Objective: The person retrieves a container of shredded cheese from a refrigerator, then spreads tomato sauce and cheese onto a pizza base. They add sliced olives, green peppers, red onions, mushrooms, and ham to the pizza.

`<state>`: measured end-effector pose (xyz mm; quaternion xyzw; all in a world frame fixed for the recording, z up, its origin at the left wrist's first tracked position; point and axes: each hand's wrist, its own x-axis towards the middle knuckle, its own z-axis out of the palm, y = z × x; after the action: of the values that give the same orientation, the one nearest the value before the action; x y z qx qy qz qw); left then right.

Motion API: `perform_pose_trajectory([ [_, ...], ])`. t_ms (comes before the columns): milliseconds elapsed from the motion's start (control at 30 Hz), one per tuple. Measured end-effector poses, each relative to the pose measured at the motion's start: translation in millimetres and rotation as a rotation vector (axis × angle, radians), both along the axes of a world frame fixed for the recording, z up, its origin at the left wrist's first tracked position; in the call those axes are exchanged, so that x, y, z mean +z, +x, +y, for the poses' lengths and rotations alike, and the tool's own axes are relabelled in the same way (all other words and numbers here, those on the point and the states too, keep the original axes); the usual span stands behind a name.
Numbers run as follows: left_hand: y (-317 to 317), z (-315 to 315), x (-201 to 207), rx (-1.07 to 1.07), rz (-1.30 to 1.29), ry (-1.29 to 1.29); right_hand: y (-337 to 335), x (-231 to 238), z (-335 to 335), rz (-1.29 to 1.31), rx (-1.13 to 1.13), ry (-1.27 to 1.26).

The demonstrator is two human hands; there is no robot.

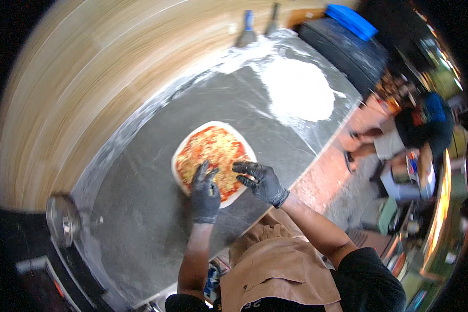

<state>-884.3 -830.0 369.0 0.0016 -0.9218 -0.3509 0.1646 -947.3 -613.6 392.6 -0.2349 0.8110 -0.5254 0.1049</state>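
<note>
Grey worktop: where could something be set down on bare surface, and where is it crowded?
The grey worktop has a broad free patch left of the pizza, toward the round metal object, and a lightly streaked one between the pizza and white powder. Crowded: the pizza, under the left hand and right hand; the far end, with powder and the black box.

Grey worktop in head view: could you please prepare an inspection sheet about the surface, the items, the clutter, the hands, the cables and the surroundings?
Surface: grey worktop, with white powder spread thickest toward the far end.
Items in use: pizza with red sauce, pale topping and bare pale rim.
Clutter: blue-handled tool and dark tool near the wall; dark box with a blue object on it.
Hands: left hand and right hand, black-gloved, fingers over the pizza; grip cannot be told.
Cables: nothing seen.
Surroundings: wood-grain wall; another person at right.
</note>
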Motion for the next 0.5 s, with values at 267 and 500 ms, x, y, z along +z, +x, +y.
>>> perform_pose_trajectory([
  [267, 43, 123, -23, -0.481, 0.162, -0.117, 166, -52, 222, -0.048, -0.311, 0.314],
  [500, 132, 274, -50, -1.648, -0.097, -0.11, 383, -74, 381, -0.119, -0.919, 0.21],
])
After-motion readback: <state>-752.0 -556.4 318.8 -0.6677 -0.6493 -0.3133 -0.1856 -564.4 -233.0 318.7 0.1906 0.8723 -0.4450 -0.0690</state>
